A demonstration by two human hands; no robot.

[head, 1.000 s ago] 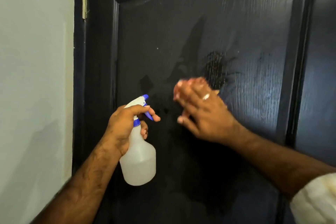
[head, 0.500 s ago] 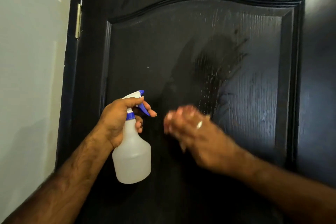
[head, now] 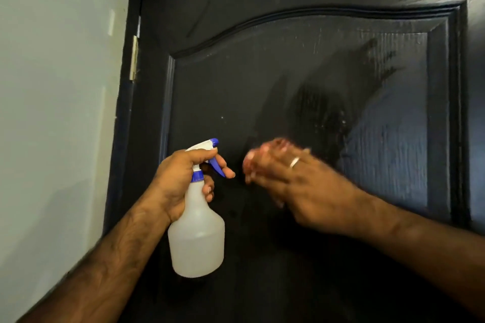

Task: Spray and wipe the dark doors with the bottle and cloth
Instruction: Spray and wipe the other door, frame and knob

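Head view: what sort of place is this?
Probably indoors in a home, at a doorway: a dark panelled door with a brass hinge, set in a plain painted wall under a ceiling corner.

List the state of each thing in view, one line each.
spray bottle: upright, held off the door, nozzle toward the panel.
left hand: grips the bottle neck, a finger on the blue trigger.
right hand: fingers straight, against the door, motion-blurred.
cloth: mostly hidden under the right hand's fingers; only a pinkish edge shows.
door: shut, streaked wet on the panel's right.
hinge: closed.
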